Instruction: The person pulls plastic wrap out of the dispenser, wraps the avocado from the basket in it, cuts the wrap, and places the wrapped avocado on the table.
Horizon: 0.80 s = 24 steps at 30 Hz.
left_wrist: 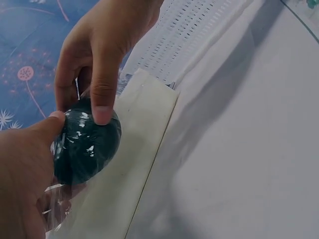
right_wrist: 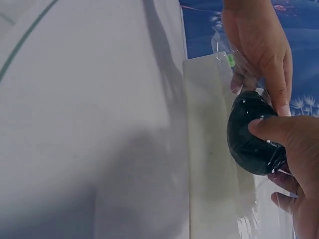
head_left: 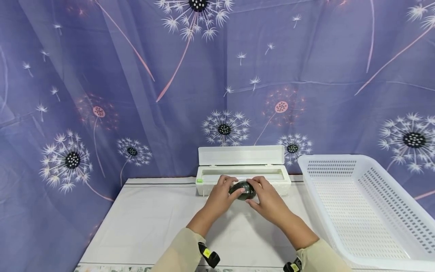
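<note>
A dark green, rounded, glossy thing (head_left: 242, 190) with clear cling film (right_wrist: 246, 226) stretched over it is gripped between both hands, above the front of a white cling film dispenser (head_left: 243, 187). My left hand (head_left: 219, 198) holds its left side, thumb laid across the front. From the other side my right hand (head_left: 270, 200) grips it with fingers and thumb curled. In the left wrist view the film wrinkles tightly on the dark green thing (left_wrist: 87, 142). Loose film also trails around the fingers of the left hand (right_wrist: 264, 45) in the right wrist view.
The dispenser's lid (head_left: 241, 155) is raised, and a small green slider (head_left: 199, 180) sits at its left end. On the right stands a large white perforated basket (head_left: 323, 223). A white cloth (head_left: 153, 223) covers the table; a purple dandelion-print curtain (head_left: 183, 124) hangs behind.
</note>
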### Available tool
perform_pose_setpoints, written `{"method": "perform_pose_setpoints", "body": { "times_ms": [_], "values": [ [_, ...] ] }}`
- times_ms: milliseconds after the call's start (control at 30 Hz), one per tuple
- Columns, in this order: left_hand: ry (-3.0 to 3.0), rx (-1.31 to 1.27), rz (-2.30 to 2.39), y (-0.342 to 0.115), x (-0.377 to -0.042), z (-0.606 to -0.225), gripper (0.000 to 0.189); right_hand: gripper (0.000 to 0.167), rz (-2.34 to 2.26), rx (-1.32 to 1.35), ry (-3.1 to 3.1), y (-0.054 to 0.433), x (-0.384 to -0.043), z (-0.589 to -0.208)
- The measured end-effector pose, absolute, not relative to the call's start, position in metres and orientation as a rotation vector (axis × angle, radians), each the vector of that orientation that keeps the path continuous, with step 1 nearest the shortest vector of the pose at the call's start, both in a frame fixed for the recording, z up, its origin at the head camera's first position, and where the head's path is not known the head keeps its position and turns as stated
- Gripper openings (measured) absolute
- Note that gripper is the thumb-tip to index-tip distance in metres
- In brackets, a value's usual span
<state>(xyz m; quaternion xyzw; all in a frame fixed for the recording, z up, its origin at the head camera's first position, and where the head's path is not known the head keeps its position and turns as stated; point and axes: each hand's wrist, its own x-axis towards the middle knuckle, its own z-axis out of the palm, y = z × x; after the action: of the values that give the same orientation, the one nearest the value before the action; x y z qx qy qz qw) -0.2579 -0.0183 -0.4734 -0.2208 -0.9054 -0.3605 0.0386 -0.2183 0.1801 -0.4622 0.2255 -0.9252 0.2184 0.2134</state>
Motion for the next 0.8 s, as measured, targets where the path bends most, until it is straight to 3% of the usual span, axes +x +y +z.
{"method": "perform_pose_setpoints", "body": {
  "times_ms": [267,533,800],
  "values": [
    [-2.643,-0.634,-0.946,-0.012,-0.254,-0.47,0.053,0.06,0.601,0.655,-2.537,0.186,-0.223,-0.456],
    [-2.443,-0.79,-0.667,-0.01,-0.246,-0.465,0.049,0.057,0.6,0.636,-2.533,0.187,-0.225,-0.455],
    [-2.41,-0.821,-0.442,-0.009,-0.247,-0.47,0.06,0.053,0.608,0.59,-2.553,0.185,-0.227,-0.45]
  ]
}}
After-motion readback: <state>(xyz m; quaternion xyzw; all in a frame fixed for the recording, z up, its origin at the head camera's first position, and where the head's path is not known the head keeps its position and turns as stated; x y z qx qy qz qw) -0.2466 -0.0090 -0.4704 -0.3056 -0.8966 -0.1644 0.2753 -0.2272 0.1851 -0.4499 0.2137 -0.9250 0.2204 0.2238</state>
